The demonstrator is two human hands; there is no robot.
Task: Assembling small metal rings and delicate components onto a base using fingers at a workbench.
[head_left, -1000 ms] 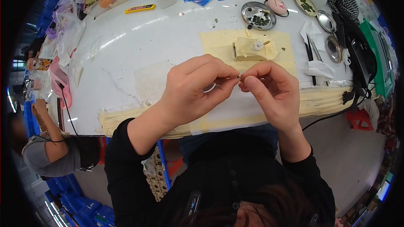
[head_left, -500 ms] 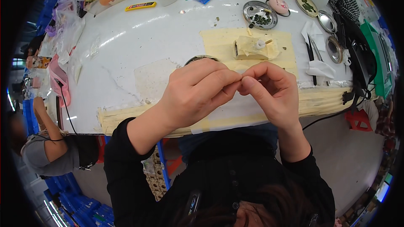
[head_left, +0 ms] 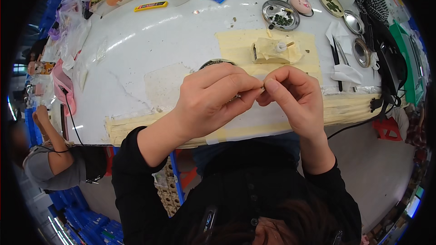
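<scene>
My left hand (head_left: 213, 93) and my right hand (head_left: 295, 97) meet above the front of the white worktable (head_left: 122, 63), both closed in a pinch. Between the fingertips is a tiny piece (head_left: 263, 89), too small to name. A round dish (head_left: 213, 62) is partly hidden behind my left hand. Just beyond my right hand stands a small block wrapped in cream tape (head_left: 272, 53), with a white-tipped stick on top. It rests on a yellowish sheet (head_left: 231, 43).
At the back right are a metal dish (head_left: 284, 26) with dark green bits, a pink rounded thing (head_left: 301, 5) and a plate of green pieces (head_left: 331, 4). Tweezers (head_left: 335, 59) lie at the right. A yellow cutter (head_left: 151, 6) lies far left. Another person's arm (head_left: 52, 136) is at the left.
The fingertips of both hands have shifted slightly apart, and the tiny piece between them shows a little more. The other person's hand at the left has moved slightly.
</scene>
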